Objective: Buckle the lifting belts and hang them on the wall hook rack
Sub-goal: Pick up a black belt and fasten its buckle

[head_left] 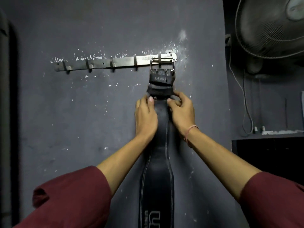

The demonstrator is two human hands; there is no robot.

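Note:
A black leather lifting belt (156, 186) hangs straight down the dark wall. Its steel buckle (162, 63) is looped over the rightmost hook of a long metal hook rack (102, 63). Just below the buckle, both hands pinch the narrow upper part of the belt. My left hand (145, 115) grips its left edge, thumb on the front. On the opposite edge, my right hand (181, 111) holds on with curled fingers. The rack's other hooks carry nothing.
A wall fan (271, 27) sits at the upper right, its cable (245, 104) trailing down to a dark shelf (269, 145). A dark vertical pipe or frame (6, 112) runs along the far left. The wall paint is chipped around the rack.

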